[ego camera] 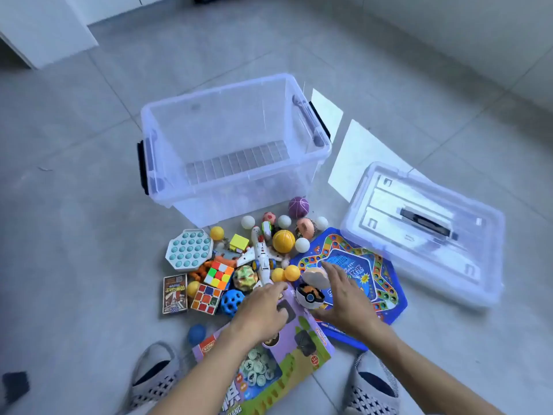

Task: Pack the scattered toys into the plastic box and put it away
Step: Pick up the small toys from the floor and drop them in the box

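An empty clear plastic box with black latches stands on the floor. Its clear lid lies to the right. Toys lie scattered in front of the box: a white toy plane, a yellow ball, two colour cubes, a teal pop-it, a blue game board and a purple game box. My left hand hovers open over the purple game box. My right hand is open over the blue board, beside an orange-and-black ball.
White paper sheets lie between the box and the lid. My two feet in grey slippers stand at the bottom. A white cabinet is at the far left. Grey tiled floor surrounds everything.
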Motion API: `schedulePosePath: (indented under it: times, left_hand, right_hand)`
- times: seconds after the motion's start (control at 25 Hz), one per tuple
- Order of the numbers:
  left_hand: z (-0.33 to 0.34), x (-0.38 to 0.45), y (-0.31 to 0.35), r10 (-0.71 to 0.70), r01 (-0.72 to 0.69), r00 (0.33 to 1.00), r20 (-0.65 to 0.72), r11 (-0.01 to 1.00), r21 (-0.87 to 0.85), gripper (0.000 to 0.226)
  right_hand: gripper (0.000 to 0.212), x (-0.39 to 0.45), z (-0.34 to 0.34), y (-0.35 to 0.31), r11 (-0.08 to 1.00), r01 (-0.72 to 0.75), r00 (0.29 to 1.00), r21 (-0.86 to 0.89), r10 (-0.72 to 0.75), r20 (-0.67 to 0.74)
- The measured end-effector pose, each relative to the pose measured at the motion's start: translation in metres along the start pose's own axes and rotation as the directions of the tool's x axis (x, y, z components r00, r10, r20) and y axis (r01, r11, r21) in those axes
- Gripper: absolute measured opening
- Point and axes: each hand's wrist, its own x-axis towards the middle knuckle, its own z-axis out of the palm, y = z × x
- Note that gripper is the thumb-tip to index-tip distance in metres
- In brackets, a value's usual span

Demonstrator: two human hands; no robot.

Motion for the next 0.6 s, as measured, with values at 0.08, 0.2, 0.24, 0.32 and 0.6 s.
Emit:
schedulePosePath:
  times: [0.08,0.2,0.24,0.32,0.6]
  left_hand:
    - [0.013,0.018,-0.012,-0.034,0.028,0.998,-0.048,0.994,-0.109,0.048]
    - [0.022,0.030,-0.024,-0.122,0.089,0.987,-0.107,0.957,-0.275,0.035]
    - [0.021,0.030,-0.024,-0.154,0.108,0.981,-0.115,0.937,-0.334,0.032]
    - [0.011,0.030,-0.020,-0.181,0.110,0.972,-0.148,0.912,-0.394,0.027]
    - [-0.127,-0.032,0.066,0.007,-0.066,0.998,-0.070,0.435,-0.898,0.038]
  right_hand:
    - [0.104,0.023,0.020,0.002,0.999,-0.008,0.999,-0.041,0.007,-0.034]
    - [0.081,0.042,0.038,0.001,0.997,0.014,0.997,-0.070,-0.020,-0.079]
    - [0.072,0.041,0.036,-0.002,0.997,0.025,0.994,-0.066,-0.032,-0.106]
    - [0.066,0.035,0.022,-0.010,0.998,0.054,0.986,0.029,-0.048,-0.160]
    - [0.057,-0.021,-0.149,-0.113,0.858,0.421,0.882,0.293,-0.312,-0.353]
